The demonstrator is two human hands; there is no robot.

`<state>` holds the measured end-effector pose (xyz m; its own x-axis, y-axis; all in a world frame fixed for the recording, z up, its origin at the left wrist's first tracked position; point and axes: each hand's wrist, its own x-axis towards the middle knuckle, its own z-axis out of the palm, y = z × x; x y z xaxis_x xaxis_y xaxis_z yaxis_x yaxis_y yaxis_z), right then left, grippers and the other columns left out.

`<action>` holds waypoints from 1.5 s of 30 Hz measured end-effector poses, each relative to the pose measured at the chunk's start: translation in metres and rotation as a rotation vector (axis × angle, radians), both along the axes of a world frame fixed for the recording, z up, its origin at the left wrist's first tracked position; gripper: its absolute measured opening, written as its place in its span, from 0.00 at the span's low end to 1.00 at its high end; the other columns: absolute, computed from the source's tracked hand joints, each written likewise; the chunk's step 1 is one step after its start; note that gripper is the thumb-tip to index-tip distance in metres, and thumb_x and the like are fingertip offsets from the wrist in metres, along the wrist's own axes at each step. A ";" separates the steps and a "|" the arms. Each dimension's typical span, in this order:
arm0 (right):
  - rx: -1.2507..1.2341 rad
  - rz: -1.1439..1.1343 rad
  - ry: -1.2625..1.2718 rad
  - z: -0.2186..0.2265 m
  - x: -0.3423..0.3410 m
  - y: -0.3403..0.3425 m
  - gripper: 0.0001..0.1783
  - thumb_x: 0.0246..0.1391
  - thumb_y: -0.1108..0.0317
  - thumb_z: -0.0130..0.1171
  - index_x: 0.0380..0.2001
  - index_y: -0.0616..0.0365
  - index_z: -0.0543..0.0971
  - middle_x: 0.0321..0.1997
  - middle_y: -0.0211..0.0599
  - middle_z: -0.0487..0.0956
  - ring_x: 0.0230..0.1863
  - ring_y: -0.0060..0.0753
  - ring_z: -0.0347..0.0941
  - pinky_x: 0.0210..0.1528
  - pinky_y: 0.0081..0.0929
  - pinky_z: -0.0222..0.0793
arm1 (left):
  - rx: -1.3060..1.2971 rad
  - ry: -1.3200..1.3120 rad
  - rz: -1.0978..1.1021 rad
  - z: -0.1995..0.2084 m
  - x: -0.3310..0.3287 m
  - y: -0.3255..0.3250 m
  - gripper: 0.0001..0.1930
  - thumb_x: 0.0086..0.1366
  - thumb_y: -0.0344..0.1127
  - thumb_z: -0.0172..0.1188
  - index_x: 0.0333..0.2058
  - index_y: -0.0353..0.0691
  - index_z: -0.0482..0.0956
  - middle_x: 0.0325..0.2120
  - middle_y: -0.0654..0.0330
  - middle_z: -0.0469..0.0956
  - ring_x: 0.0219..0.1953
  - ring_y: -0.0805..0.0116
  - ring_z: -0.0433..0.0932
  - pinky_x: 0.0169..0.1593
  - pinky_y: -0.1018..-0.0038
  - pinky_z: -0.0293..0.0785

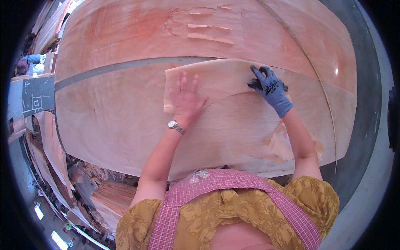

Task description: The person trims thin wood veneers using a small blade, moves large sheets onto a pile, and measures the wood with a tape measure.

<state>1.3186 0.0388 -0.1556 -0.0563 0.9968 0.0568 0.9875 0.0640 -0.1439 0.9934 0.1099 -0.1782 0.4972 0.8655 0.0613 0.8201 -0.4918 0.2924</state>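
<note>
My bare left hand (pixel 186 100), with a watch (pixel 176 126) at the wrist, lies flat with fingers spread on the left end of a loose piece of wood veneer (pixel 227 75). At that piece's right part, my right hand (pixel 271 87) in a blue-grey glove is closed round a dark tool (pixel 254 85); most of the tool is hidden by the fingers, so its kind does not show. Under both hands spreads a large pale veneer sheet (pixel 121 121). Along its far edge, a grey gap separates it from a second, redder veneer sheet (pixel 125 35).
A long thin stick (pixel 308 55) lies across both sheets at the right. Narrow veneer strips (pixel 210 38) rest on the far sheet, and torn veneer scraps (pixel 281 143) lie by my right forearm. Stacked veneer (pixel 112 198) stands at lower left. Another person (pixel 21 66) is far left.
</note>
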 end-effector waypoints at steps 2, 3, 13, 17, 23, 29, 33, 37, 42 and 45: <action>-0.105 -0.065 0.000 -0.019 0.000 -0.016 0.32 0.55 0.50 0.62 0.62 0.44 0.71 0.53 0.46 0.73 0.52 0.48 0.72 0.48 0.40 0.74 | 0.026 -0.055 0.173 -0.004 -0.006 0.010 0.45 0.54 0.55 0.67 0.67 0.50 0.59 0.66 0.53 0.58 0.68 0.50 0.55 0.66 0.44 0.48; -0.118 -0.088 0.009 -0.021 -0.001 -0.022 0.32 0.55 0.50 0.62 0.62 0.43 0.70 0.53 0.45 0.73 0.53 0.47 0.71 0.48 0.40 0.74 | 0.020 -0.076 0.294 -0.004 -0.010 0.017 0.44 0.55 0.55 0.67 0.67 0.48 0.59 0.64 0.52 0.61 0.66 0.50 0.57 0.65 0.44 0.50; -0.113 -0.021 0.076 -0.019 -0.005 -0.017 0.37 0.53 0.47 0.63 0.65 0.39 0.67 0.59 0.46 0.71 0.58 0.48 0.70 0.52 0.41 0.74 | -0.315 -0.928 0.564 -0.031 -0.039 0.081 0.31 0.54 0.43 0.72 0.54 0.40 0.72 0.26 0.61 0.75 0.28 0.66 0.76 0.37 0.67 0.75; -0.163 -0.035 0.106 -0.010 -0.014 -0.010 0.38 0.52 0.46 0.63 0.65 0.41 0.67 0.61 0.49 0.69 0.61 0.50 0.68 0.53 0.43 0.73 | -0.253 -0.748 0.556 -0.028 -0.042 0.083 0.27 0.55 0.39 0.70 0.53 0.42 0.73 0.25 0.62 0.77 0.28 0.66 0.78 0.35 0.66 0.75; -0.158 -0.029 0.039 -0.011 -0.001 -0.007 0.39 0.52 0.43 0.63 0.64 0.46 0.69 0.63 0.51 0.68 0.62 0.53 0.66 0.58 0.45 0.69 | -0.343 -0.374 0.573 -0.011 -0.040 0.080 0.28 0.54 0.38 0.66 0.54 0.46 0.70 0.26 0.61 0.81 0.32 0.63 0.82 0.38 0.62 0.75; -0.157 -0.019 0.052 -0.004 0.003 -0.002 0.41 0.49 0.40 0.64 0.63 0.47 0.69 0.62 0.52 0.69 0.62 0.53 0.65 0.59 0.45 0.68 | -0.302 -0.286 0.534 -0.006 -0.042 0.075 0.28 0.52 0.39 0.66 0.54 0.46 0.70 0.26 0.61 0.82 0.33 0.60 0.82 0.40 0.61 0.75; -0.164 -0.042 0.075 -0.006 0.002 -0.004 0.40 0.50 0.40 0.64 0.63 0.45 0.69 0.63 0.50 0.68 0.62 0.53 0.66 0.58 0.45 0.69 | -0.281 -0.313 0.549 -0.010 -0.045 0.074 0.28 0.52 0.40 0.65 0.53 0.46 0.73 0.26 0.61 0.81 0.32 0.59 0.82 0.40 0.61 0.76; -0.189 -0.086 0.101 -0.009 0.002 -0.006 0.40 0.49 0.41 0.65 0.63 0.43 0.69 0.64 0.50 0.67 0.62 0.52 0.67 0.57 0.45 0.70 | -0.111 -0.172 0.515 -0.011 -0.039 0.068 0.25 0.54 0.41 0.65 0.52 0.45 0.74 0.36 0.57 0.82 0.41 0.56 0.81 0.47 0.58 0.73; -0.226 -0.104 0.171 -0.001 0.001 0.000 0.38 0.47 0.44 0.68 0.60 0.44 0.71 0.61 0.47 0.68 0.59 0.51 0.68 0.56 0.44 0.71 | 0.123 -0.032 0.200 -0.023 -0.025 0.037 0.26 0.63 0.45 0.60 0.57 0.39 0.71 0.60 0.54 0.68 0.63 0.54 0.64 0.64 0.54 0.58; -0.217 -0.108 0.237 0.008 0.003 0.006 0.36 0.46 0.47 0.70 0.58 0.47 0.73 0.59 0.46 0.70 0.58 0.51 0.69 0.55 0.43 0.72 | 0.124 -0.064 0.147 -0.028 -0.023 0.029 0.29 0.65 0.46 0.57 0.60 0.36 0.68 0.63 0.53 0.64 0.67 0.54 0.59 0.68 0.54 0.52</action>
<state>1.3215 0.0443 -0.1474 0.0395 0.9866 -0.1586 0.9245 -0.0963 -0.3687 0.9705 0.1392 -0.2064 0.3577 0.9123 0.1993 0.8675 -0.4037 0.2908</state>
